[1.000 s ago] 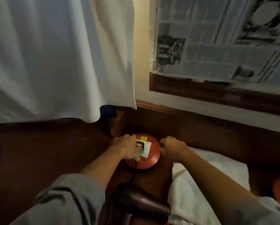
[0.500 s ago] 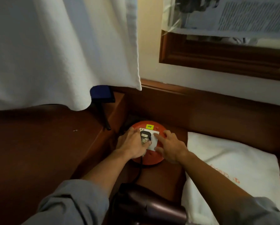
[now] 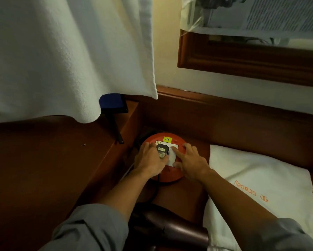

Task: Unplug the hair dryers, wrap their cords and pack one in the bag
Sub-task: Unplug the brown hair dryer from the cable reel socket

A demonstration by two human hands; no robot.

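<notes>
- Two hands meet on a round red reel [image 3: 170, 175] that sits on a dark wood ledge [image 3: 179, 198], a little below frame centre.
- On the reel's top lies a white socket plate [image 3: 172, 158], with a small yellow label [image 3: 167, 139] at the plate's 12 o'clock.
- A black plug [image 3: 162, 149] sits in the plate's left half; its cord [image 3: 156, 189] runs off toward 6 o'clock, down the reel's near side.
- The left hand [image 3: 148, 161] lies at 9 o'clock of the plate, fingers curled about the plug, thumb against its near edge.
- The right hand [image 3: 192, 164] lies at 3 o'clock of the plate, fingers fairly straight and spread; its index fingertip presses the plate just right of the plug, and the thumb rests on the plate's near corner.
- The hands are just beside each other, with only the plug between them.
- One dark hair dryer [image 3: 172, 230] lies on the ledge at 6 o'clock of the reel, between the two forearms, partly cut off by the frame's lower edge.
- A white cloth bag [image 3: 260, 192] with orange lettering lies at 4 o'clock of the reel, just beside the right forearm.
- A white towel [image 3: 65, 57] hangs across the upper left; under its hem, at 11 o'clock of the reel, shows a blue-topped black thing [image 3: 113, 105] that cannot be made out.
- A wood-framed window [image 3: 242, 58] covered with newspaper fills the upper right.
- Both sleeves are grey.
</notes>
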